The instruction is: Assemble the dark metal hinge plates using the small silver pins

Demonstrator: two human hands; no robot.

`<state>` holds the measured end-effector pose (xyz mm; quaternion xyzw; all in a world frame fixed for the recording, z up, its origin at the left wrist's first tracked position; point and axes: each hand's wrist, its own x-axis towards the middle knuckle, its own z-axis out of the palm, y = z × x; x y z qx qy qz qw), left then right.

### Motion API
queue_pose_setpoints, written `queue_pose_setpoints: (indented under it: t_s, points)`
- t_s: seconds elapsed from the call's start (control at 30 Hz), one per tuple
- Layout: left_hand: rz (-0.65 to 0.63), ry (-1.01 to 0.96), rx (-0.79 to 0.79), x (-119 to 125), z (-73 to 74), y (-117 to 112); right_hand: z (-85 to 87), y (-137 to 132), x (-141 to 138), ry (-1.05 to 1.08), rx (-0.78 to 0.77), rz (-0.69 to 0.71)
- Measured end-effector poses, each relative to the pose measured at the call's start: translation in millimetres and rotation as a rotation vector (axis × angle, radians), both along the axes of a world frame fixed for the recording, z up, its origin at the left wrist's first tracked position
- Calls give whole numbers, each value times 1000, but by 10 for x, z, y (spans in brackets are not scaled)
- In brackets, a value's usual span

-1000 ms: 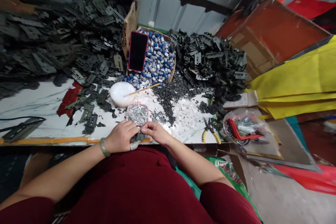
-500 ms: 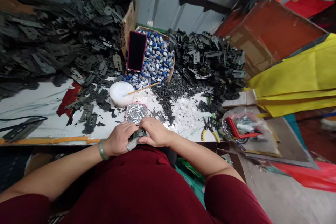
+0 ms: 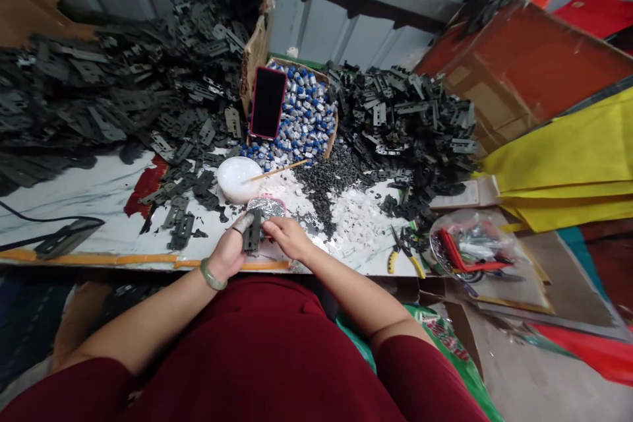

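Note:
My left hand is closed around a dark grey slotted plastic part, held upright just above the table's front edge. Its thumb has a grey wrap on it. At the right side of the part is my right hand, with thumb and fingers pinched together; whether they grip the part's edge or something tiny is hidden. Right behind both hands sits a pink-rimmed tray of small shiny metal pieces. A white bowl with a thin wooden stick stands behind it, to the left.
Dark plastic parts are heaped at the left, with another heap at the right. A phone leans on a box of blue-and-silver pieces. Black bits, white pieces and yellow-handled pliers lie to the right.
The dark part was gripped low between both hands; now it stands upright in my left hand. My right hand has shifted to its side, fingers drawn in. The view has moved slightly.

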<state>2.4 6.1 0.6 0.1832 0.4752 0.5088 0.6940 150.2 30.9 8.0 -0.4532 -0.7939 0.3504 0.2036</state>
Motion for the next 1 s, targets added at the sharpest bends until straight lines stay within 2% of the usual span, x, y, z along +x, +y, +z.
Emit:
queue_pose_setpoints:
  t_s: [0.07, 0.13, 0.2, 0.3, 0.43, 0.53, 0.6, 0.63, 0.67, 0.73, 0.8, 0.87, 0.93, 1.0]
  points:
    - [-34, -150, -159, -15, -26, 27, 33, 31, 21, 18, 223, 16]
    - [-36, -216, -247, -33, -60, 24, 64, 7, 3, 16, 432, 162]
    - [-14, -246, -259, -35, -90, 14, 63, -50, -45, -41, 563, 312]
    - [-18, -266, -231, 3, -126, 15, -10, -120, -125, -134, 664, 329]
    - [-14, -204, -193, 46, -170, 13, -127, -127, -213, -134, 717, 303]
    - [34, -117, -139, -121, -152, -23, -152, -136, -279, -88, 740, 328]
    - [-31, 69, -36, -422, -85, -64, -151, -142, -285, -45, 742, 350]
    - [-154, 282, 55, -629, -35, -92, -152, -136, -268, -24, 738, 348]
    - [-348, 540, 141, -866, 24, -125, -156, -119, -240, -9, 733, 333]
    - [-565, 1063, 178, -1375, 146, -195, -173, -55, -161, -5, 723, 267]
    - [-553, 1582, 113, -1847, 231, -240, -193, 22, -86, -26, 710, 188]
    - [-457, 1934, -35, -2210, 245, -235, -206, 80, -44, -47, 696, 138]
    - [-455, 2005, -164, -2450, 200, -195, -208, 103, -32, -65, 687, 136]
    - [-476, 1955, -219, -2607, 137, -174, -208, 99, -27, -85, 672, 155]
